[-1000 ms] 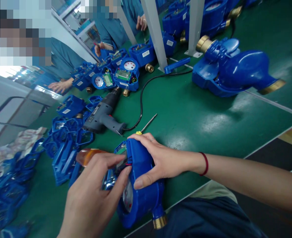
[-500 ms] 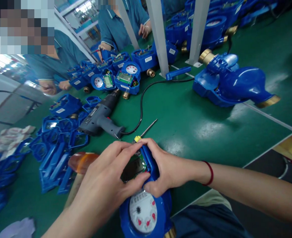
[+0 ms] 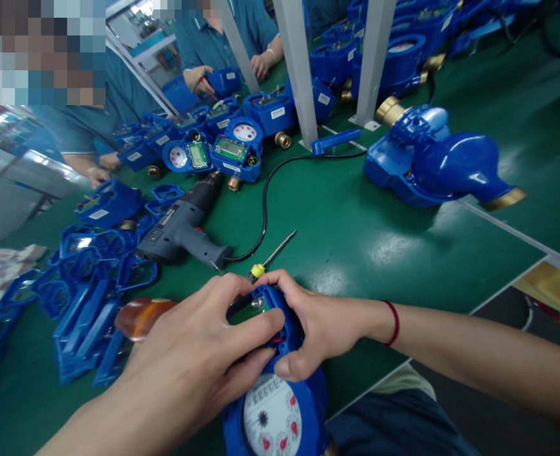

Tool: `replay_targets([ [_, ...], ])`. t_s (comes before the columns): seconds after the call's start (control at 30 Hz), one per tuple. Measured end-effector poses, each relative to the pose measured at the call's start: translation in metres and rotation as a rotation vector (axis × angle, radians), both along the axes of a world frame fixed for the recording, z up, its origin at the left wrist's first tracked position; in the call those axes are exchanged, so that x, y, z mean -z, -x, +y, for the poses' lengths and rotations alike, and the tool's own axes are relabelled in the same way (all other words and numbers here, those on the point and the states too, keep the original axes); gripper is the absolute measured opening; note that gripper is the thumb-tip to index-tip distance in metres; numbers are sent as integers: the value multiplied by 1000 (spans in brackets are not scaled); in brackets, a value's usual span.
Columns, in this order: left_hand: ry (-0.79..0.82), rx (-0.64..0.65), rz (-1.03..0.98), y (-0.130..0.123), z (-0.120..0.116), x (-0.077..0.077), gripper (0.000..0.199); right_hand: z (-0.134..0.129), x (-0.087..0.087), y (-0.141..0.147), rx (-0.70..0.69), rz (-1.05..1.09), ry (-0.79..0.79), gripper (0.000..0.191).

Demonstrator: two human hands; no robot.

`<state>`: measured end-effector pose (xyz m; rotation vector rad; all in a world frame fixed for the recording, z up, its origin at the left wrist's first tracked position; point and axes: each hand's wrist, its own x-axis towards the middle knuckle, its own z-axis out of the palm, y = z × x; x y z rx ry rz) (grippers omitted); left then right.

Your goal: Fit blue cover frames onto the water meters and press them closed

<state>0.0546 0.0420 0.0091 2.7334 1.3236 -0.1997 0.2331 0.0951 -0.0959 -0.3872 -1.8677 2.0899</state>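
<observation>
A blue water meter [image 3: 273, 415] with a white dial and red pointers lies in front of me, its electronics compartment facing up. My right hand [image 3: 315, 326] grips the compartment's right wall, thumb near the dial and fingers at the far corner. My left hand [image 3: 199, 345] reaches over the compartment from the left, fingers bent round a circuit board [image 3: 244, 315] that it mostly hides. Its index finger crosses the opening near a silver round part [image 3: 258, 303] and red wires. Just beyond my hands lies a screwdriver [image 3: 257, 271] with a yellow-collared handle.
A grey heat gun [image 3: 185, 225] with a black cable lies ahead. Blue frames [image 3: 90, 304] pile at left beside an amber mallet head [image 3: 142, 318]. Another meter [image 3: 451, 164] lies at right. More meters stand near metal posts [image 3: 299, 76], where co-workers' hands [image 3: 199, 81] work.
My left hand has shifted over the compartment; the display visible before is now hidden, and a silver part and red wires show. My right hand keeps its grip. A co-worker now holds up a blue meter.
</observation>
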Motion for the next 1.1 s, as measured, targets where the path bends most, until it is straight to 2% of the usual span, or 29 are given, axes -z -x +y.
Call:
replay_targets([
  [0.17, -53, 52, 72, -5, 2, -1, 22, 1, 1, -1, -2, 5, 28, 97],
  [0.33, -48, 71, 34, -5, 1, -1, 24, 0, 2, -2, 0, 9, 65, 97],
  [0.43, -50, 55, 35, -3, 1, -1, 29, 0, 3, -2, 5, 10, 55, 98],
  [0.73, -138, 145, 43, -4, 1, 3, 29, -2, 6, -3, 24, 9, 16, 95],
  [0.87, -100, 114, 17, -2, -1, 3, 26, -1, 5, -2, 15, 16, 16, 94],
  [1.03, -17, -84, -26, 4, -4, 4, 35, -1, 5, -1, 14, 28, -12, 96],
  [1.1, 9, -123, -45, 5, -6, 4, 40, -1, 5, -1, 19, 32, -27, 97],
])
